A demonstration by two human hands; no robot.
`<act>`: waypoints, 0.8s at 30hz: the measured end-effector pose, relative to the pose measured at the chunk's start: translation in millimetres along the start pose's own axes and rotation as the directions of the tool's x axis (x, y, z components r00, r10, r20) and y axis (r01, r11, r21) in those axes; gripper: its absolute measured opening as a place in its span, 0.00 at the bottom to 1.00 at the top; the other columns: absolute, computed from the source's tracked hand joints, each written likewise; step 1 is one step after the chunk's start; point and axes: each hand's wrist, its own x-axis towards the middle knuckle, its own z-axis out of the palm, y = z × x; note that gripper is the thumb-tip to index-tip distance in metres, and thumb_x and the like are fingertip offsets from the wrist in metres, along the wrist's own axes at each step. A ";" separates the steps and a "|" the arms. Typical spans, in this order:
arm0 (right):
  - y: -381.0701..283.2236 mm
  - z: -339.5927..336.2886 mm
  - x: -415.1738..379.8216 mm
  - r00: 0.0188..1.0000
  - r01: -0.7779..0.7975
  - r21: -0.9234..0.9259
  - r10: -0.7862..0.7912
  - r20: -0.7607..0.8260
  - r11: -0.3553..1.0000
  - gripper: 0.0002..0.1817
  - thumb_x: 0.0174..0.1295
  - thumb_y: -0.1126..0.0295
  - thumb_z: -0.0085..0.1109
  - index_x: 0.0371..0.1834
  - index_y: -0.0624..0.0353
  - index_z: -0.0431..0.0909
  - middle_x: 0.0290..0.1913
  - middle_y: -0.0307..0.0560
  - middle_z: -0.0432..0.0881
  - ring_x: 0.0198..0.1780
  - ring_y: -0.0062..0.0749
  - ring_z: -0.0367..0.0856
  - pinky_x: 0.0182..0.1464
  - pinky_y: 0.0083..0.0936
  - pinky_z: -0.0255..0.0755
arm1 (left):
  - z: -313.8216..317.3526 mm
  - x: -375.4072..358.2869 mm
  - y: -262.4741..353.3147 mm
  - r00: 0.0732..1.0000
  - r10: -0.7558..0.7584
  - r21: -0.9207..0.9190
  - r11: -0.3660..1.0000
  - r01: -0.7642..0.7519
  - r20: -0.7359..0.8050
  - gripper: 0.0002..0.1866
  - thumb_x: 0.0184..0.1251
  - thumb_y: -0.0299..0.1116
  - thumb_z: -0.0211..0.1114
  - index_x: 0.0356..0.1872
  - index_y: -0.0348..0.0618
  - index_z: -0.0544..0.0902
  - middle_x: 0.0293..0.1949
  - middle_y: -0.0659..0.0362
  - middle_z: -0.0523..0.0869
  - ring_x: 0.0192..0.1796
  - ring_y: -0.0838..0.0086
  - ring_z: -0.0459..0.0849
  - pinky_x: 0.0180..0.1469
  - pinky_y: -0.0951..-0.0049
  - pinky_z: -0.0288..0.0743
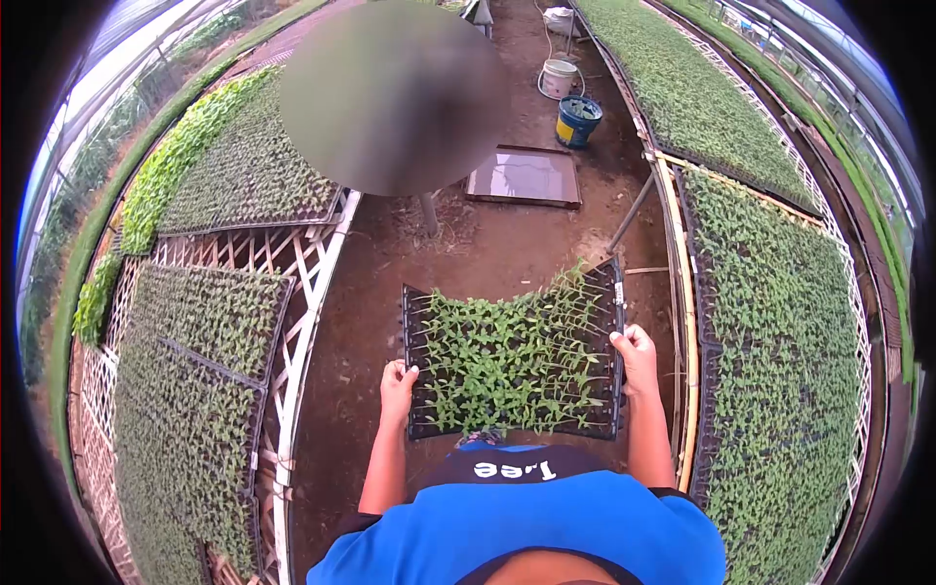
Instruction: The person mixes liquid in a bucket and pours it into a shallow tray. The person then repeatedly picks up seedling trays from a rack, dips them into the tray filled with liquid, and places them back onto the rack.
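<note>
A black seedling tray full of small green seedlings is held out in front of my body, above the dirt path. It bows, with its left and right sides raised. My left hand grips the left edge, thumb on top. On the right edge, my right hand has its thumb over the rim and its fingers curled underneath, partly hidden. A white label sits near the tray's far right corner. Some seedlings along the right side lean inward.
Benches on both sides hold more seedling trays, edged by a white lattice frame and a bamboo rail. Ahead lie a shallow water-filled basin, a blue bucket and a white bucket. A blurred oval covers the upper middle.
</note>
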 end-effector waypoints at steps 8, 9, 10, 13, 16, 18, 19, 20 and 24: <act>-60.4 -8.4 201.0 0.978 0.072 0.072 -0.056 -0.201 0.995 0.10 0.51 0.74 0.57 0.20 0.52 0.65 0.26 0.29 0.67 0.27 0.11 0.60 0.32 0.12 0.55 | 154.3 226.5 76.2 0.993 -0.005 -0.016 1.000 0.007 0.121 0.07 0.51 0.25 0.60 0.23 0.41 0.68 0.34 0.64 0.68 0.33 0.83 0.65 0.40 0.83 0.60; -64.3 -8.7 229.0 0.977 0.079 0.084 -0.060 -0.204 0.993 0.10 0.51 0.74 0.56 0.20 0.52 0.64 0.26 0.29 0.67 0.27 0.11 0.60 0.31 0.12 0.55 | 171.9 252.8 78.0 0.990 0.033 -0.013 0.999 -0.032 0.134 0.08 0.52 0.25 0.60 0.22 0.42 0.68 0.35 0.64 0.69 0.33 0.83 0.65 0.40 0.83 0.60; -69.6 -9.6 257.4 0.976 0.083 0.091 -0.063 -0.206 0.992 0.10 0.51 0.74 0.56 0.20 0.52 0.64 0.26 0.29 0.67 0.27 0.11 0.60 0.30 0.12 0.55 | 187.0 277.2 79.2 0.990 0.039 -0.009 0.999 -0.039 0.135 0.08 0.52 0.25 0.60 0.22 0.42 0.68 0.35 0.64 0.69 0.33 0.83 0.65 0.40 0.83 0.60; -82.2 -7.2 343.2 0.979 0.088 0.060 -0.076 -0.187 0.994 0.11 0.51 0.74 0.57 0.19 0.53 0.64 0.26 0.30 0.67 0.28 0.13 0.61 0.32 0.13 0.56 | 236.5 339.2 98.0 0.992 0.018 -0.069 0.998 -0.009 0.125 0.09 0.52 0.25 0.60 0.21 0.43 0.67 0.34 0.64 0.69 0.33 0.84 0.66 0.39 0.83 0.61; -102.2 1.2 432.3 0.989 0.076 0.025 -0.072 -0.133 0.997 0.10 0.50 0.75 0.57 0.19 0.53 0.65 0.30 0.33 0.70 0.29 0.14 0.63 0.34 0.13 0.58 | 272.5 398.4 122.3 0.995 -0.045 -0.056 0.997 0.051 0.092 0.09 0.51 0.25 0.60 0.22 0.44 0.67 0.34 0.64 0.70 0.32 0.84 0.67 0.37 0.83 0.62; -113.2 8.4 484.8 0.996 0.037 0.070 -0.031 -0.083 0.997 0.09 0.50 0.76 0.57 0.20 0.54 0.65 0.31 0.34 0.71 0.30 0.13 0.64 0.35 0.14 0.59 | 284.6 437.8 127.9 0.998 0.027 -0.022 0.999 -0.026 0.056 0.08 0.51 0.25 0.59 0.25 0.44 0.68 0.28 0.67 0.70 0.28 0.86 0.66 0.33 0.84 0.62; -118.0 15.1 510.8 0.996 0.054 0.044 -0.051 -0.070 0.998 0.09 0.51 0.76 0.56 0.20 0.54 0.65 0.32 0.34 0.72 0.31 0.13 0.65 0.35 0.13 0.60 | 292.0 454.6 135.2 0.999 -0.007 -0.031 0.999 0.008 0.041 0.08 0.51 0.25 0.59 0.25 0.44 0.68 0.28 0.67 0.70 0.28 0.86 0.66 0.33 0.84 0.62; -124.0 21.1 532.8 0.997 0.029 0.039 -0.026 -0.068 0.999 0.09 0.51 0.76 0.56 0.20 0.54 0.65 0.32 0.33 0.72 0.30 0.13 0.65 0.34 0.12 0.60 | 299.5 469.5 142.4 0.999 -0.046 -0.039 0.998 0.047 0.026 0.08 0.51 0.25 0.59 0.25 0.44 0.68 0.27 0.67 0.70 0.28 0.86 0.66 0.33 0.84 0.62; -132.6 41.0 624.9 0.999 -0.017 0.063 0.020 -0.042 0.998 0.10 0.51 0.75 0.56 0.20 0.54 0.64 0.31 0.32 0.71 0.29 0.12 0.65 0.33 0.11 0.59 | 322.1 549.7 139.4 1.000 0.017 0.031 0.999 -0.016 -0.016 0.10 0.51 0.27 0.60 0.22 0.45 0.65 0.33 0.65 0.71 0.30 0.85 0.66 0.34 0.83 0.62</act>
